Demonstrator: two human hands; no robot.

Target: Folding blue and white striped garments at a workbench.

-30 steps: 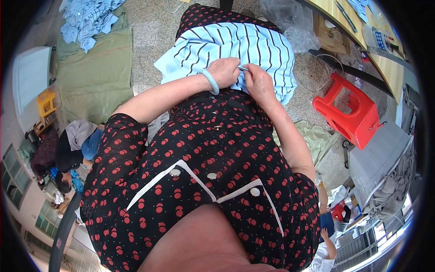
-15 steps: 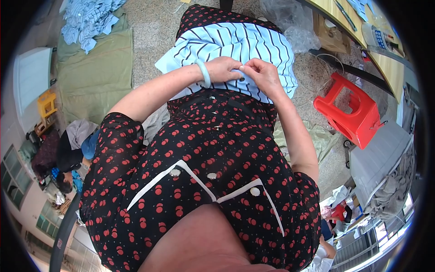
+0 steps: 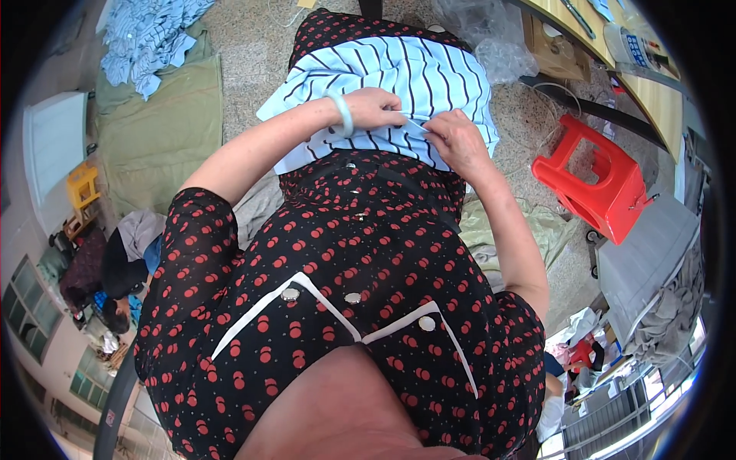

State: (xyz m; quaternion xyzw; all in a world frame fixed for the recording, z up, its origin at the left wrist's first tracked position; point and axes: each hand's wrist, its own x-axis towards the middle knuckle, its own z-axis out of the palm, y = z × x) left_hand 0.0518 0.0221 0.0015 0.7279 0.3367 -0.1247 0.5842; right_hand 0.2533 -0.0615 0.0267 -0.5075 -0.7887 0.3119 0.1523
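Across my lap lies a light blue garment [image 3: 441,70] with dark stripes, its folds loose and rumpled. My left hand [image 3: 373,109], with a pale bangle [image 3: 343,115] on the wrist, pinches the cloth near its middle. A short way to the right, my right hand [image 3: 462,143] has thumb and fingers closed on the same garment. A thin, light-coloured edge or strip stretches taut between the two pinches. The fingertips hide the exact spots they grip.
A red plastic stool [image 3: 602,184] stands at the right, below a wooden table [image 3: 652,103]. More striped garments [image 3: 146,42] are heaped on a green cloth [image 3: 165,134] at the far left. Another person [image 3: 115,268] is bent over at the left. Clear plastic [image 3: 502,57] lies beyond my lap.
My hands have drawn apart, the right one moving right and slightly nearer to me. The thin light edge now shows stretched between them.
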